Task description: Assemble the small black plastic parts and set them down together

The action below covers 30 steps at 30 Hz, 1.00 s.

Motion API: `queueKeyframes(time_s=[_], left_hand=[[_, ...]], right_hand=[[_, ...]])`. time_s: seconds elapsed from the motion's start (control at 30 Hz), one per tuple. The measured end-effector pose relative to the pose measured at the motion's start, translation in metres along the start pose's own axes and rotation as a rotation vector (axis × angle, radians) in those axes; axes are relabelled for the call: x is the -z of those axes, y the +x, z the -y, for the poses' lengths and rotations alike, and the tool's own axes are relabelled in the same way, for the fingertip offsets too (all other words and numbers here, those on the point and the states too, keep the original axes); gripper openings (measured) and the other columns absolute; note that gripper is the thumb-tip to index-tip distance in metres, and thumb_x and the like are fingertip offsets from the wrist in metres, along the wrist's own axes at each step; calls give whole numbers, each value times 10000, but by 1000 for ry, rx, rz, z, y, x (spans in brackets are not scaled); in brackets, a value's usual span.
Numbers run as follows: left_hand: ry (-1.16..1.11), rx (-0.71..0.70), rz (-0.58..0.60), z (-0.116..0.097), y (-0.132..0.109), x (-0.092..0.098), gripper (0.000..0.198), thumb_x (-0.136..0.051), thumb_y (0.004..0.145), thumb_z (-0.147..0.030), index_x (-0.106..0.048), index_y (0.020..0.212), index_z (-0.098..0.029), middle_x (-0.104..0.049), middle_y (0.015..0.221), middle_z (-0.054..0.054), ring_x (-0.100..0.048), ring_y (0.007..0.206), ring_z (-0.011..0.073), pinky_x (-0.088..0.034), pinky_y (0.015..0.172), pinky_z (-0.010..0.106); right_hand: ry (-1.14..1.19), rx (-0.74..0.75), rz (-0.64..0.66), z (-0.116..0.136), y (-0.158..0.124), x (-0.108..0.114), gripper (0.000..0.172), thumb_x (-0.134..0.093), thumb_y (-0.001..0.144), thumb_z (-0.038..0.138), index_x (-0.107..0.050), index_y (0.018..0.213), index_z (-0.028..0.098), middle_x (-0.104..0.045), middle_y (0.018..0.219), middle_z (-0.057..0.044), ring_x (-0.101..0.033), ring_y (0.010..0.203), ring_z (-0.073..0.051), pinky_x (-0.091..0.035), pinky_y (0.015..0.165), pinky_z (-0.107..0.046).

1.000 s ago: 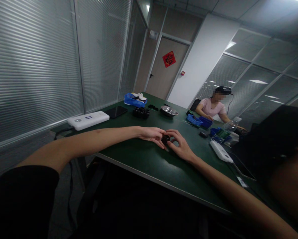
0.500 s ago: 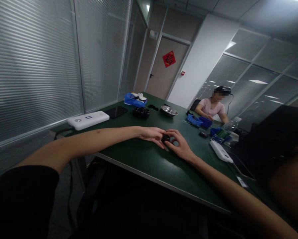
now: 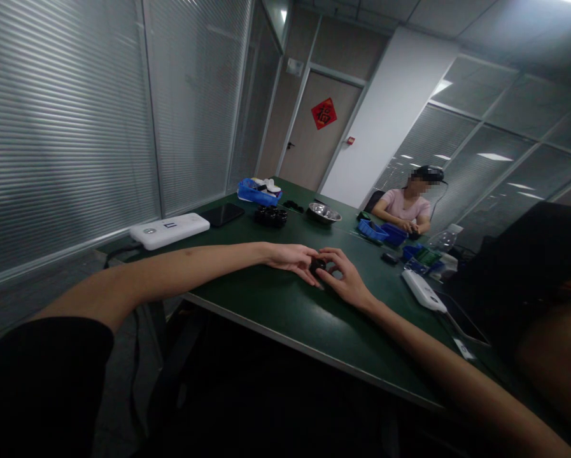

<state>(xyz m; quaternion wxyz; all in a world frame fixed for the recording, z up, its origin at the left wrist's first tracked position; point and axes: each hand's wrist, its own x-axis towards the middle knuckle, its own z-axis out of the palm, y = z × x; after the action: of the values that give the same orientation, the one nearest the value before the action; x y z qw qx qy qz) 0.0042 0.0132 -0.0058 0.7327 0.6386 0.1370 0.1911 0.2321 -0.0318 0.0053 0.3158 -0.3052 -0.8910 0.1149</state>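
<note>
Between my two hands, just above the green table (image 3: 285,308), is a small round black part (image 3: 318,265); its exact kind is too small to make out. My left hand (image 3: 292,257) grips it from the left with the thumb and fingers. From the right, my right hand (image 3: 345,277) pinches the same part, its thumb and curled fingers closed on it. The fingers hide much of the part. Behind my left hand sits a cluster of black round parts (image 3: 270,216). A shiny metal bowl (image 3: 324,214) stands farther back.
At the far left are a blue bin with white items (image 3: 259,192), a dark phone (image 3: 225,215) and a white power bank (image 3: 169,231). Rightward lie blue trays (image 3: 372,230), a plastic bottle (image 3: 435,248) and another white power bank (image 3: 422,291). A person (image 3: 408,207) sits across the table.
My hands and the black part stay almost in place. Across the table, the other person's hands have come together over a small dark item.
</note>
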Motion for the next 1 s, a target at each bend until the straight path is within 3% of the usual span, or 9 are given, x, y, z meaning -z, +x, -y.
queueKeyframes(time_s=[0.27,0.5,0.77,1.0], left_hand=[[2,33,-40,-5,-2,-5,656,-600,680,-49,-485,1321,-120,-692,1146,115,-759,990,254,-547,1010,427],[6,35,-60,-3,-1,-4,584,-588,681,-60,-498,1253,-133,-690,1118,87,-762,999,266,-545,1017,450],[10,9,-9,-1,0,-1,623,-587,687,-56,-488,1299,-120,-691,1126,122,-755,998,266,-544,999,434],[16,17,-24,-2,0,-2,652,-585,675,-53,-480,1315,-126,-687,1135,114,-755,986,257,-546,1003,438]], right_hand=[[-4,1,12,2,0,1,307,-613,988,400,-647,1261,265,-546,1365,-118,-622,1144,-280,-603,860,-433],[10,29,40,1,0,1,301,-563,1014,372,-636,1289,272,-549,1362,-114,-583,1223,-287,-589,889,-434],[18,-6,3,4,1,1,277,-604,990,421,-658,1206,255,-566,1339,-122,-617,1151,-283,-611,832,-428],[25,2,14,1,1,0,315,-596,998,384,-622,1289,267,-554,1354,-115,-613,1148,-272,-598,835,-411]])
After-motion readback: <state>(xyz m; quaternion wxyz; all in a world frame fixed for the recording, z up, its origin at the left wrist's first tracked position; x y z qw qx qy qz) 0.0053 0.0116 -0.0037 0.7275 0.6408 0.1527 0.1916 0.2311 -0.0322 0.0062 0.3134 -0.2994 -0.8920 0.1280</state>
